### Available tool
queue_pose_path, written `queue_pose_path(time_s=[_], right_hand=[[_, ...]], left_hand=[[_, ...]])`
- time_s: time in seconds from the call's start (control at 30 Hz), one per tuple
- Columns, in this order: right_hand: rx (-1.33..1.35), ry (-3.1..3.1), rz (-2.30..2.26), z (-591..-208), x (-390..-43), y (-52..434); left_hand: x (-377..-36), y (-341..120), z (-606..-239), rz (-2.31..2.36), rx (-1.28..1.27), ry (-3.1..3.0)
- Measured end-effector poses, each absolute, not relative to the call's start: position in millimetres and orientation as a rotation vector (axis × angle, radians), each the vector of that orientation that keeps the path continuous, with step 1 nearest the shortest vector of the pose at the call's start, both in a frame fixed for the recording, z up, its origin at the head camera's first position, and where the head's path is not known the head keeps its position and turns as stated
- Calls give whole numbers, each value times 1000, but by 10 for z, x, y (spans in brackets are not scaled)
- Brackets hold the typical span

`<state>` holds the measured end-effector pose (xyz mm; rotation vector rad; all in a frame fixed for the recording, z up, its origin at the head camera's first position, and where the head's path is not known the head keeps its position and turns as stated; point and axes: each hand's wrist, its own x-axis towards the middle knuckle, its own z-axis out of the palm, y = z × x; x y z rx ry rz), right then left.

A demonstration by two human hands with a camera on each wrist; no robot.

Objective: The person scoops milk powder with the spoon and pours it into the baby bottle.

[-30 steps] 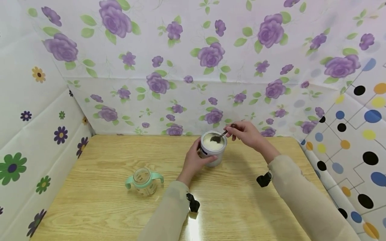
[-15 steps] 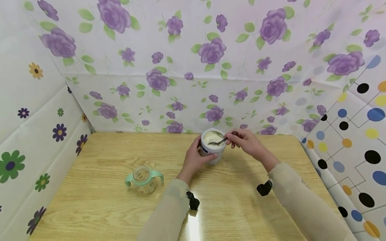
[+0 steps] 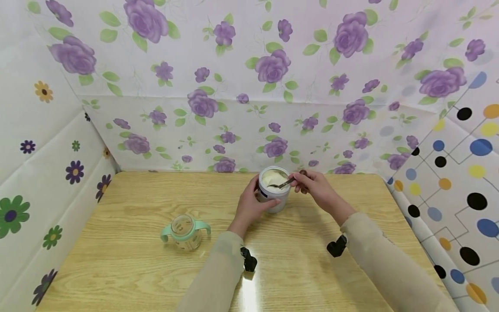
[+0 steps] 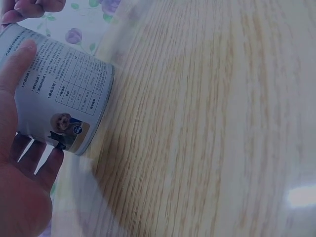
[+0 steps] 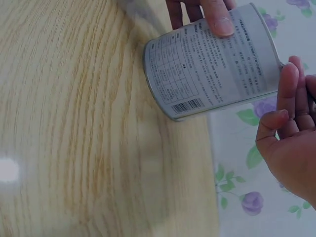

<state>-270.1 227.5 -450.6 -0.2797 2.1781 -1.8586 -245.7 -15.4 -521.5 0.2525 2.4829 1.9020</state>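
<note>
- Two hands meet at a tin [image 3: 274, 189] of pale powder standing near the back edge of the wooden table [image 3: 136, 260], close to the flowered wall.
- Left hand [image 3: 252, 204] is wrapped around the tin's side, thumb pressed on the printed label, fingers curled behind it.
- Right hand [image 3: 312, 185] pinches the handle of a spoon [image 3: 281, 183], whose bowl lies in the powder just inside the rim.
- Tin stands upright, open at the top; its label carries a table of text and a barcode.
- Well apart, toward the front left, a small bottle [image 3: 185, 227] with mint-green handles stands on the table, untouched.
</note>
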Motion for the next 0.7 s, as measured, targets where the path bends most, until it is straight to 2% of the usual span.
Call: queue_pose_path(time_s=[0.23, 0.7], right_hand=[[-137, 2084, -1995, -4600, -2694, 2289], [-83, 1994, -2156, -4573, -2674, 2299]], left_hand=[[-2441, -169, -5201, 1906, 248, 2462], [-2454, -163, -5210, 1908, 249, 2475]])
